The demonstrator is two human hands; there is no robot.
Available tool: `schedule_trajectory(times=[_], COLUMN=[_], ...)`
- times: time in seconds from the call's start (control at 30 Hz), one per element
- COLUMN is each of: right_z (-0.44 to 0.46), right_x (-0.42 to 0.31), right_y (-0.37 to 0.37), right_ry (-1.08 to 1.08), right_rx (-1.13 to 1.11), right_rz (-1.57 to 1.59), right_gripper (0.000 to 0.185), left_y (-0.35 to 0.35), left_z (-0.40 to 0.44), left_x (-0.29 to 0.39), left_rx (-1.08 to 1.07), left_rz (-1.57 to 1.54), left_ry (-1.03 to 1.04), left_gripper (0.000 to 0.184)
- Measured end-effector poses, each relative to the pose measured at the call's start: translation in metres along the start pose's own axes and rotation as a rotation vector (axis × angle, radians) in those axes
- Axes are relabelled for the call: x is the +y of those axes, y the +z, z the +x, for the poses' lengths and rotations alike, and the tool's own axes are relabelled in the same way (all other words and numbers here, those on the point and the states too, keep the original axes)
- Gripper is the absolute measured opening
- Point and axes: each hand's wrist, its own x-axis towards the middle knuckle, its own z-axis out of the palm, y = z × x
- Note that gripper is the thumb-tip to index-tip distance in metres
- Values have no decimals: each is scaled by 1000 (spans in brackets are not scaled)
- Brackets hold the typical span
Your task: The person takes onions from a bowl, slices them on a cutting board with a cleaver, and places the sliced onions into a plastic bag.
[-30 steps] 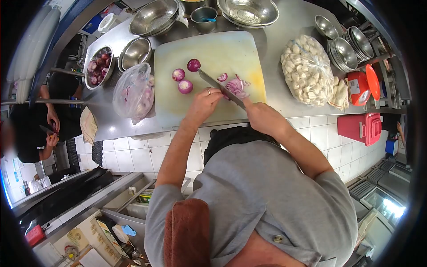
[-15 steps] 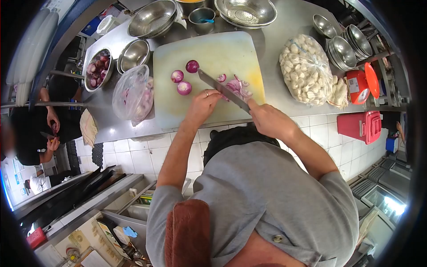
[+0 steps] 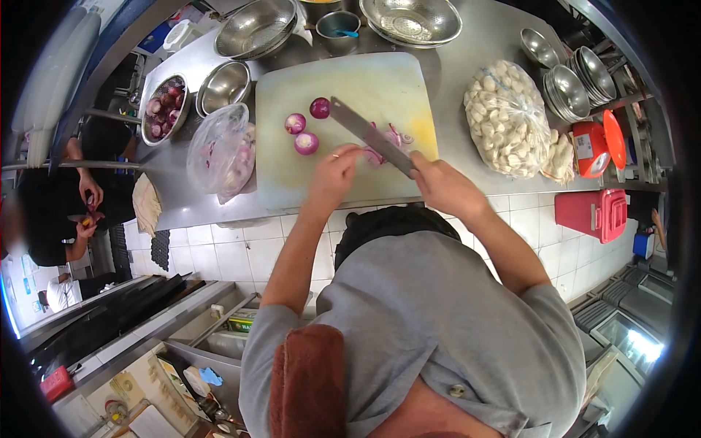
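Note:
My right hand (image 3: 443,186) is wrapped round the handle of a long knife (image 3: 371,136), its blade tilted up to the left over the cutting board (image 3: 336,80). Partly under the blade lie sliced purple onion pieces (image 3: 393,136). Just left of the slices is my left hand (image 3: 338,174), fingers pinched together; whatever they hold, if anything, is too small to make out. Whole purple onions rest at the board's left: one (image 3: 320,108) near the knife tip, another (image 3: 295,123), and a third (image 3: 307,143) below it.
Left of the board are a plastic bag (image 3: 220,155), a metal bowl (image 3: 223,87) and a colander of onions (image 3: 164,109). To the right sit a garlic bag (image 3: 506,120) and a red scale (image 3: 590,148). A co-worker's hands (image 3: 87,212) hold something at far left.
The knife has lifted from beside the left fingers and shifted slightly right and up. My left hand has drawn a little left, away from the slices.

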Motion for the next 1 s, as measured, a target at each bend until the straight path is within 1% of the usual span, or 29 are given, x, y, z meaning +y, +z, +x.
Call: schedule_trajectory(times=[0.07, 0.1, 0.13, 0.17, 0.2, 0.23, 0.27, 0.3, 0.33, 0.37, 0.4, 0.43, 0.47, 0.5, 0.57, 0.63, 0.7, 0.77, 0.8, 0.87, 0.93, 1.0], right_z=[-15, -18, -19, -19, -19, -17, -15, -12, -11, -9, -9, -8, -6, -4, -6, -8, -10, -13, -14, -15, -16, -18], right_x=[-4, -3, 2, 9, 16, 24, 31, 33, 34, 33, 33, 36, 40, 39, 29, 14, 2, -9, -12, -9, -9, -15], right_y=[-13, -15, -12, -6, 1, 7, 12, 14, 13, 10, 8, 10, 16, 18, 15, 8, 2, -5, -6, -9, -11, -17], right_ry=[29, 60, 50, 59, 69, 61, 75, 91, 88, 103, 121, 125, 45, -36, -75, -115, -160, -151, -143, -137, -130, -111], right_rx=[-34, -61, -63, -132, -203, -207, -161, -114, -115, -63, -12, -11, 33, 77, 71, 62, -8, -56, -103, -130, -163, -213], right_rz=[-9, -21, -14, 21, 54, 53, 50, 48, 50, 66, 82, 84, 38, -11, -18, -25, -51, -90, -131, -169, -204, -210], right_gripper=[29, 29, 29, 30, 32, 32, 33, 34, 34, 30, 27, 27, 27, 27, 27, 27, 29, 30, 31, 30, 29, 23], left_y=[-17, -29, -43, -51, -48, -40, -35, -32, -29, -25, -19, -11, -6, -5, -4, -6, -8, -7, -5, -3, -3, -4], left_z=[-6, -6, -4, -3, -3, -1, 0, -2, -4, -4, -3, -4, -5, -4, -3, -8, -11, -11, -11, -11, -12, -13], left_x=[-7, -7, -4, -1, -5, -13, -19, -21, -24, -26, -19, -5, 7, 13, 22, 24, 23, 20, 19, 18, 18, 17], left_rx=[314, 315, 341, 369, 374, 362, 350, 355, 246, 132, 128, 74, 20, 19, 142, 153, 166, 106, 110, 135, 145, 153], left_rz=[172, 184, 325, 465, 472, 427, 381, 385, 244, 99, 98, 31, -34, -34, -69, -21, 27, 67, 63, 41, 44, 45], left_ry=[-227, -231, -266, -301, -306, -349, -391, -395, -451, -501, -498, -378, -258, -257, -268, -248, -234, -118, -118, -102, -101, -101], left_gripper=[22, 22, 28, 33, 33, 37, 41, 41, 44, 47, 47, 47, 48, 48, 48, 45, 42, 33, 33, 26, 27, 27])
